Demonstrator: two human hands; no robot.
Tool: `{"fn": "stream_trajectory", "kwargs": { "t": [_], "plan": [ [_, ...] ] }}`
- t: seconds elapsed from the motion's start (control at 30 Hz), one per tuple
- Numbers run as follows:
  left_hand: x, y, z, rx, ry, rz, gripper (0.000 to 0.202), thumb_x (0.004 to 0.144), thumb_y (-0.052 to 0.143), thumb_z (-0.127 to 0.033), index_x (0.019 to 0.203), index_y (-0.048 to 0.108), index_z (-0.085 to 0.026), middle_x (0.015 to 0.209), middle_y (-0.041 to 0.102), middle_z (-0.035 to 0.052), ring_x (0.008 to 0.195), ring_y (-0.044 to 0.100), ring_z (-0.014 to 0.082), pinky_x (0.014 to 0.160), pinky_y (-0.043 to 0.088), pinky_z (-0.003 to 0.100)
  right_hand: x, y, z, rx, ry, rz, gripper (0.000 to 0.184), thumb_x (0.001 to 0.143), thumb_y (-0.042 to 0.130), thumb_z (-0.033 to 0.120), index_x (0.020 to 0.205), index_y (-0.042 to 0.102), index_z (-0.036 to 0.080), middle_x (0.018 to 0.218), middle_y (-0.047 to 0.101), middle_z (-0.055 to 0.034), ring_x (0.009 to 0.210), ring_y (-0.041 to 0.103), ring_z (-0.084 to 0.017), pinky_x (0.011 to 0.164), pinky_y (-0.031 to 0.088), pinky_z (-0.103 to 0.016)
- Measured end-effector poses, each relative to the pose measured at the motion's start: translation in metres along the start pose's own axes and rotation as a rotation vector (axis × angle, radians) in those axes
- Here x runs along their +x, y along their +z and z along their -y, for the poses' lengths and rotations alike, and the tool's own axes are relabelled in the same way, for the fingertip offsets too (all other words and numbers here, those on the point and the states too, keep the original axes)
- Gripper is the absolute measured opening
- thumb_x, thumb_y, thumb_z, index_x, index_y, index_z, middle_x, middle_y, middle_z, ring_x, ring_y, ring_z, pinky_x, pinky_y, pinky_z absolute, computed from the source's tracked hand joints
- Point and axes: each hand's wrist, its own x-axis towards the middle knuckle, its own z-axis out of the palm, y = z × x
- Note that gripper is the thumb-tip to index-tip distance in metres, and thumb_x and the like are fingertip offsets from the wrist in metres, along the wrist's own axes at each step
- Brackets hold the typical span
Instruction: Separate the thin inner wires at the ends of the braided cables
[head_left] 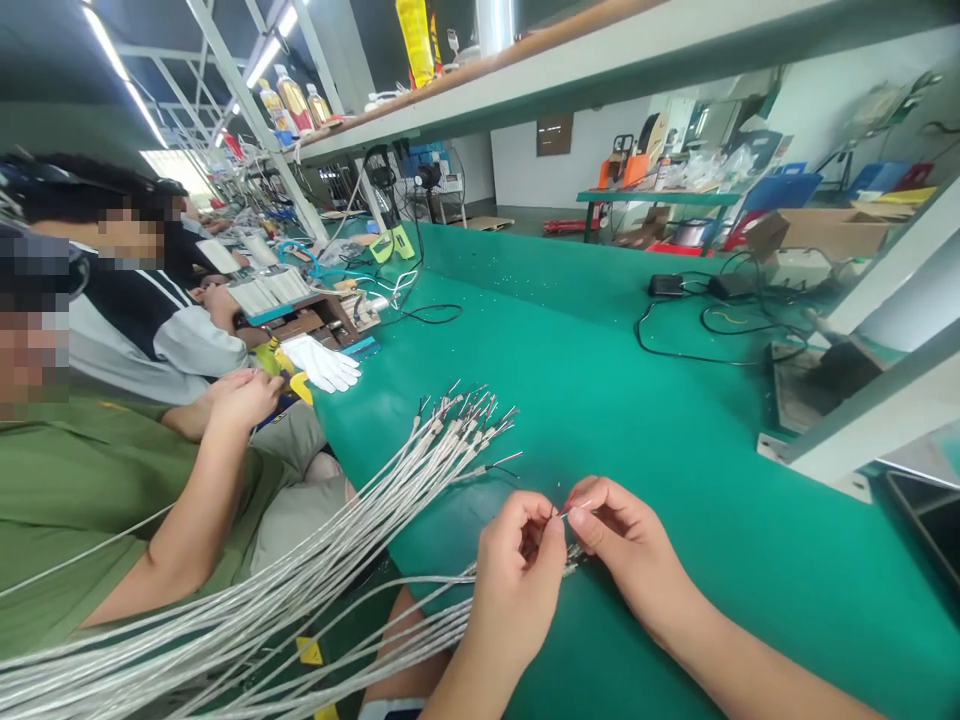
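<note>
My left hand (517,575) and my right hand (626,545) meet just above the green mat (675,520), near its front edge. Both pinch the stripped tip of one thin cable (571,509), where a short red core shows between the fingertips. More cable ends lie under my left hand. A fanned bundle of silvery cables (375,510) with bared tips runs from the lower left onto the mat, ending beyond my hands.
Co-workers sit along the bench at left; the nearest one's forearm (202,500) lies beside the cable bundle. A white glove (324,364) and small tools lie further back. Black power adapters and cords (712,300) sit at the back right, with a metal frame (847,420) on the right.
</note>
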Motion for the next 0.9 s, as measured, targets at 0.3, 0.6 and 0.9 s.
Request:
{"fn": "stream_trajectory", "kwargs": {
  "t": [0.3, 0.6, 0.9],
  "plan": [
    [0.0046, 0.0042, -0.0045, 0.080, 0.031, -0.033, 0.017, 0.089, 0.056, -0.032, 0.080, 0.054, -0.018, 0.064, 0.049, -0.0048, 0.056, 0.041, 0.0045, 0.050, 0.033, 0.015, 0.0012, 0.0029, -0.0024, -0.084, 0.028, -0.087, 0.018, 0.089, 0.069, 0.035, 0.083, 0.060, 0.021, 0.084, 0.056, 0.0001, 0.072, 0.050, -0.014, 0.061, 0.041, -0.026],
    [0.0054, 0.0040, -0.0064, 0.062, 0.024, -0.040, 0.015, 0.088, 0.056, -0.029, 0.079, 0.054, -0.017, 0.065, 0.050, -0.0048, 0.056, 0.042, 0.0043, 0.050, 0.034, 0.014, 0.0033, 0.0016, -0.0027, -0.063, 0.030, -0.080, 0.021, 0.089, 0.068, 0.035, 0.079, 0.056, 0.020, 0.082, 0.055, 0.0007, 0.071, 0.048, -0.013, 0.061, 0.040, -0.025],
    [0.0056, 0.0026, -0.0050, 0.061, 0.014, 0.019, 0.016, 0.092, 0.052, -0.034, 0.086, 0.055, -0.019, 0.071, 0.054, -0.0042, 0.060, 0.046, 0.0055, 0.054, 0.036, 0.016, 0.0009, 0.0011, 0.0009, -0.037, 0.083, -0.049, 0.022, 0.091, 0.066, 0.038, 0.082, 0.057, 0.020, 0.080, 0.053, 0.0018, 0.069, 0.044, -0.012, 0.063, 0.038, -0.025]
  ]
}}
